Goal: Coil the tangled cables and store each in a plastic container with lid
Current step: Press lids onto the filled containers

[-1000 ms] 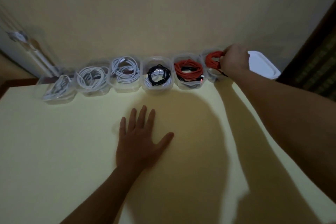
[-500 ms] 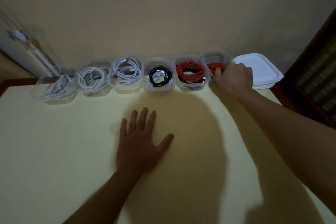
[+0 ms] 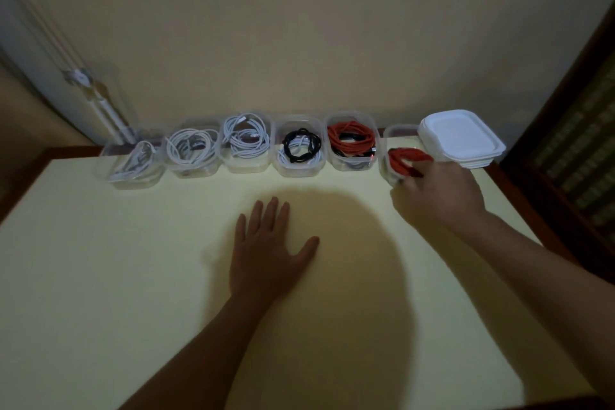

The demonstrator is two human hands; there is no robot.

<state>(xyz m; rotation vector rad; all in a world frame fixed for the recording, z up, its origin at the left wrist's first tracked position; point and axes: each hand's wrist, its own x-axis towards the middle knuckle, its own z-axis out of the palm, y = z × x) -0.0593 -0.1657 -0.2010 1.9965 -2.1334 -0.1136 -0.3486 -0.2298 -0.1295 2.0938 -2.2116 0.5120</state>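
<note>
Six clear plastic containers stand without lids in a row along the table's far edge. From the left, three hold white cables point(image 3: 246, 138), one a black and white coil point(image 3: 301, 145), one a red coil point(image 3: 351, 138). The rightmost container point(image 3: 401, 130) sits nearer to me than the others and holds a small red cable coil point(image 3: 401, 156). My right hand point(image 3: 439, 196) grips this container at its near side, fingers curled over the rim onto the coil. My left hand point(image 3: 269, 253) lies flat on the table, fingers spread, holding nothing.
A stack of white lids point(image 3: 462, 140) lies right of the row, close to my right hand. The pale yellow table point(image 3: 100, 276) meets a wall behind the containers. Dark furniture point(image 3: 572, 143) stands past the table's right edge. A white cord hangs at the far left.
My right hand went from pushing the red coil into the rightmost container to gripping that container, which has slid toward me out of the row. My left hand stayed flat.
</note>
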